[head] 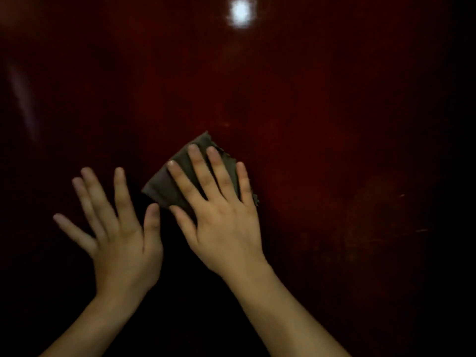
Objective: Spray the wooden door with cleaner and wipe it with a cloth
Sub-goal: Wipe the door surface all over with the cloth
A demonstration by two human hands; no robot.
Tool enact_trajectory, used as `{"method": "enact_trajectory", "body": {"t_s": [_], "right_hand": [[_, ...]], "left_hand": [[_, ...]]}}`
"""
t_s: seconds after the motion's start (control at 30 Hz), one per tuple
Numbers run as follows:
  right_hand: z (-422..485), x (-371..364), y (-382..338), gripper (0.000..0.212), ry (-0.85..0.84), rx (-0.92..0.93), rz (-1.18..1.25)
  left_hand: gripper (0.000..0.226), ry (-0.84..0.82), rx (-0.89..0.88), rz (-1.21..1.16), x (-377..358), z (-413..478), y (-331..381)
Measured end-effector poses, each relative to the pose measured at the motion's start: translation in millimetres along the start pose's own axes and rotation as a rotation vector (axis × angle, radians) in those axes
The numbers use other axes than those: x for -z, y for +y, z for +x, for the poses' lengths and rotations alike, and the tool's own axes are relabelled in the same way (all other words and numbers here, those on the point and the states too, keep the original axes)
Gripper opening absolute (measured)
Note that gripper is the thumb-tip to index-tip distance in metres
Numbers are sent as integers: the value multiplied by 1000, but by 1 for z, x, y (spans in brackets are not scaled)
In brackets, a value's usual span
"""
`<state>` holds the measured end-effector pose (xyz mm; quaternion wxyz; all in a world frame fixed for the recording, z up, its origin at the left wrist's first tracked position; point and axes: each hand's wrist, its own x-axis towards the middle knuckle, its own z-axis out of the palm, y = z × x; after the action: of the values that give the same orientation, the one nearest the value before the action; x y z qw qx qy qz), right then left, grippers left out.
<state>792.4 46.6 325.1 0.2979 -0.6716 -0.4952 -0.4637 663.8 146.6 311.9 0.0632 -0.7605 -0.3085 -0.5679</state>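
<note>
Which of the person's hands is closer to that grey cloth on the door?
The right. The right hand lies flat on the cloth, fingers spread, pressing it to the door. The left hand is spread open to the cloth's left, thumb close to its lower edge.

The door (pixel 322 112) fills the whole view, a dark red-brown wooden face with a glossy finish. A bright spot of light (pixel 240 12) reflects near its top, and a pale streak (pixel 22 99) shines at the left edge. A dull, smeary patch (pixel 373 202) shows to the right. A folded grey-brown cloth (pixel 164 186) lies flat against the wood near the middle, pressed there by the right hand (pixel 221 222) with its fingers spread straight. The left hand (pixel 121 243) is splayed just beside the cloth.
</note>
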Motion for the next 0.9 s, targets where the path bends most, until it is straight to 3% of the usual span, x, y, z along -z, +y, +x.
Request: {"method": "enact_trajectory", "body": {"t_s": [0.23, 0.5, 0.63, 0.77, 0.9], "right_hand": [[-63, 30, 145, 69, -42, -328, -113], [-107, 58, 264, 71, 78, -735, 51], [-118, 36, 236, 71, 81, -648, -20], [-143, 18, 207, 69, -48, -273, -120], [-136, 27, 218, 70, -67, -208, -167]], "left_hand": [[73, -30, -436, 172, -41, 14, 109], [75, -24, -521, 235, -72, 13, 175], [75, -15, -551, 242, -74, 11, 178], [72, -8, -589, 246, -80, 7, 190], [70, 6, -589, 258, -87, 4, 195]]}}
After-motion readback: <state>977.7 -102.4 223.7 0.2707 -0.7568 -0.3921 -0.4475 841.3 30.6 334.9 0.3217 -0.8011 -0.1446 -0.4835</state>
